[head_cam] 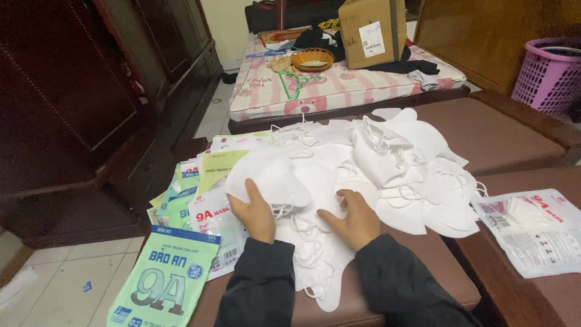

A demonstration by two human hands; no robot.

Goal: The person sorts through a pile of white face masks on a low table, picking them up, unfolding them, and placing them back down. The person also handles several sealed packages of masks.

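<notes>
mask pile [369, 175] under both hands (spreading rightward); empty packets [181, 242] left of left hand [257, 213]; filled packet [535, 233] far right.

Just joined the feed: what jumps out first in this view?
A big heap of white face masks covers the brown bench top mid-frame. The left hand lifts one mask by its edge, while the right hand rests flat on the heap. Green and white mask packets fan out at lower left.
</notes>
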